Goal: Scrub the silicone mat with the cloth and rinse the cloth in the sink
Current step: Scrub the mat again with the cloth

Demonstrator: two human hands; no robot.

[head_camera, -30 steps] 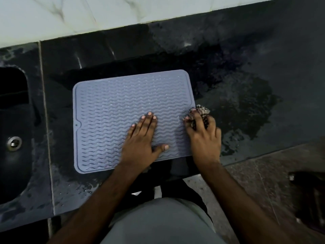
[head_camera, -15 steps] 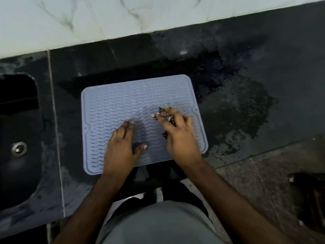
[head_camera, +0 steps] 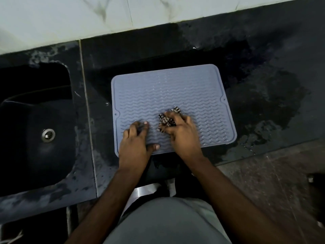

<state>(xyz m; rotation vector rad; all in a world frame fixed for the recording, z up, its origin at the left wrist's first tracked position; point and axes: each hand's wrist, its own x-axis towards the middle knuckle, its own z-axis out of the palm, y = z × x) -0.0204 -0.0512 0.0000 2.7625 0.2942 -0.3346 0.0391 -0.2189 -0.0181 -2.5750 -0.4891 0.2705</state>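
Grey wavy silicone mat (head_camera: 168, 88) flat on wet black stone counter (head_camera: 263, 55), near front edge. Right hand (head_camera: 181, 131) bunching black-and-white cloth (head_camera: 167, 118) mid-mat. Left hand (head_camera: 134, 143) pressing mat, fingers bent. Black sink (head_camera: 35, 120) left, apart from mat.

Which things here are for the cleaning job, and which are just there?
For the job:
- grey wavy-ribbed silicone mat
- black-and-white patterned cloth
- dark sink basin
- right hand gripping the cloth
- left hand resting on the mat

Just there:
- wet black stone countertop
- white marble wall
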